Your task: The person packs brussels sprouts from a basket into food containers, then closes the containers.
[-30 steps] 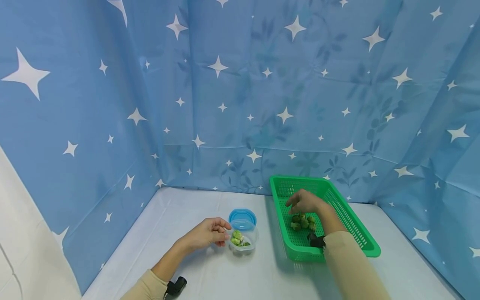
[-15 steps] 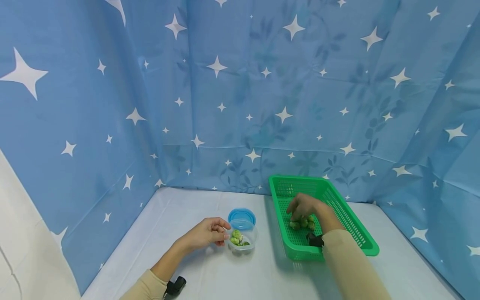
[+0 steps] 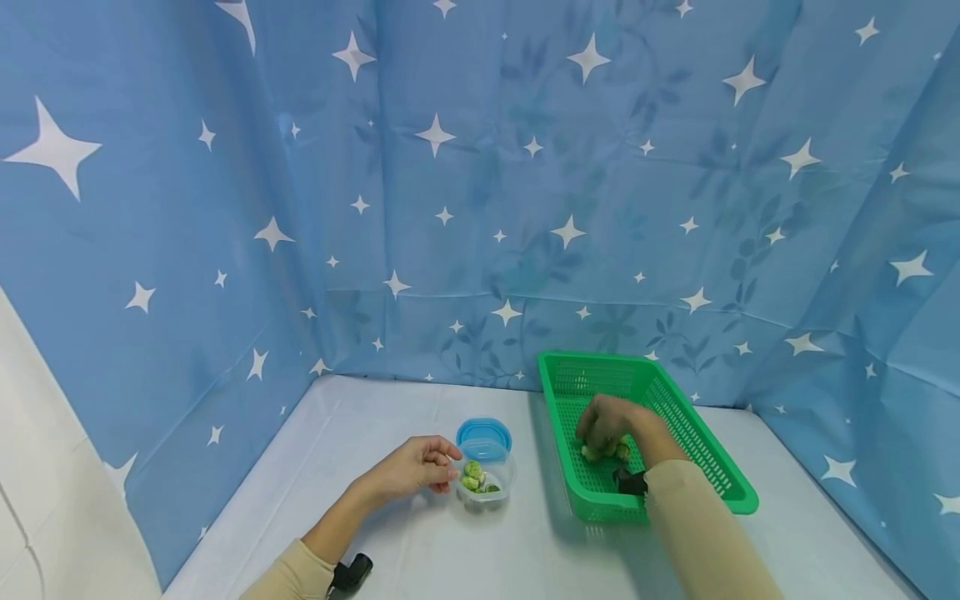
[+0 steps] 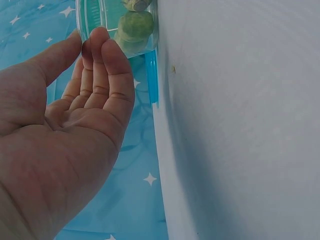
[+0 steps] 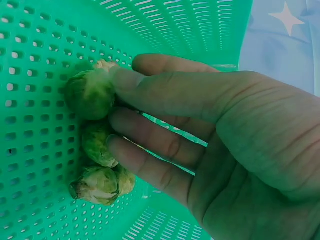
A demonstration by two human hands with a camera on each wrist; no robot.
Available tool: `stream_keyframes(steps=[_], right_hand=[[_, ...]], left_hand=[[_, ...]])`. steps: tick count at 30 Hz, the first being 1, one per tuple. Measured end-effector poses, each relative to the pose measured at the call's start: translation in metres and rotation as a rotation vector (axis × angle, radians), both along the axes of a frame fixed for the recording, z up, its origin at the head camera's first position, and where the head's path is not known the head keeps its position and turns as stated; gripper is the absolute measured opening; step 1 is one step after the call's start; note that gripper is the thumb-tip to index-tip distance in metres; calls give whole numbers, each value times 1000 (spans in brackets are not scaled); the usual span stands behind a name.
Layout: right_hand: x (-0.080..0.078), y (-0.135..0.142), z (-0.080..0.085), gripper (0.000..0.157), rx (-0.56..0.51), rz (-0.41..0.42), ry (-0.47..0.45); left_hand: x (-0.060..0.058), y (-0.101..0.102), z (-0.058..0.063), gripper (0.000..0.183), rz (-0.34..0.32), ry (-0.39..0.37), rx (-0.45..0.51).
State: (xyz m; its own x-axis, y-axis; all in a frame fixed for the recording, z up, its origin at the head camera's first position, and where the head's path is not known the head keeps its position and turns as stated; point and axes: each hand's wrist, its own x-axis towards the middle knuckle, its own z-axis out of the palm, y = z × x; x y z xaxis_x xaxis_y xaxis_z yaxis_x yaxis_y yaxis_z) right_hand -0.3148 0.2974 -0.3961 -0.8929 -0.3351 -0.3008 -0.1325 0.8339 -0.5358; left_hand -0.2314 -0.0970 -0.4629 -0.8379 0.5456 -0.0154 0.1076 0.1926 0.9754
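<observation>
Top sprout: seen on the floor of the green basket (image 3: 615, 506), directly under the fingertips of the right grip (image 3: 606, 423); in the right wrist view the leafy ball (image 5: 90, 95) is met at its near side by the thumb.
Right grip: lowered into the basket, fingers partly bent round the sprout's near side; whether it is pinched or merely touched cannot be told.
Stem and axis: a nearly round body is shown, so no strong long axis is offered; the pale stem end is found beside the thumb tip.
Lower sprouts: clustered close to the top sprout (image 5: 96, 186), one overlapped by the lower fingertips, so a stray catch is judged possible.
Deciding relation: judged to be thumb against fingers, since the sprout's far side is not seen to be enclosed.
Nearer hand: the right; the left grip (image 3: 416, 462) is placed well apart, outside the basket.
Left grip: loosely curled beside the clear container (image 3: 510, 479), nothing seen grasped; contact with its wall cannot be confirmed.
Container: set on the white counter (image 3: 525, 550), left of the basket, with sprouts (image 3: 472, 477) held inside and the blue lid (image 3: 483, 428) placed just behind.
</observation>
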Motion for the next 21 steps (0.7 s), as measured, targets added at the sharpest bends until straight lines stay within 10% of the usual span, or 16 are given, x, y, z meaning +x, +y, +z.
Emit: stream_keyframes(steps=[21], right_hand=[[0, 1, -2, 16, 55, 25, 2]], left_hand=[[1, 0, 0, 37, -4, 1, 9]])
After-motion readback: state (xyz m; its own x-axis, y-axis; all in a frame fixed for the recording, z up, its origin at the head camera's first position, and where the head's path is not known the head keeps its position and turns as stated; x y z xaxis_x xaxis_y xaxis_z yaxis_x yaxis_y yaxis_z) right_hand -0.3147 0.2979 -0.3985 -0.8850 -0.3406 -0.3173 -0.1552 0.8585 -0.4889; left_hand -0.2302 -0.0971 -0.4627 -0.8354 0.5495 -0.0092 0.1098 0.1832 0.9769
